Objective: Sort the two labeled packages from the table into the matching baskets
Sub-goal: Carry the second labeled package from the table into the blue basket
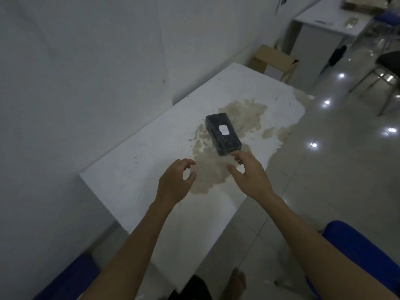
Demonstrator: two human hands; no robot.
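A black wrapped package with a small white label on top lies on the white table, over a brownish stain. My right hand hovers just short of the package's near end, fingers spread, fingertips almost at its corner. My left hand is to the left of it above the table, fingers curled apart and holding nothing. Only this one package shows on the table. No basket is clearly visible.
A blue object sits at the lower right and another blue shape at the lower left. A cardboard box stands beyond the table's far end, with a white desk and chair legs behind on the glossy floor. A wall runs along the left.
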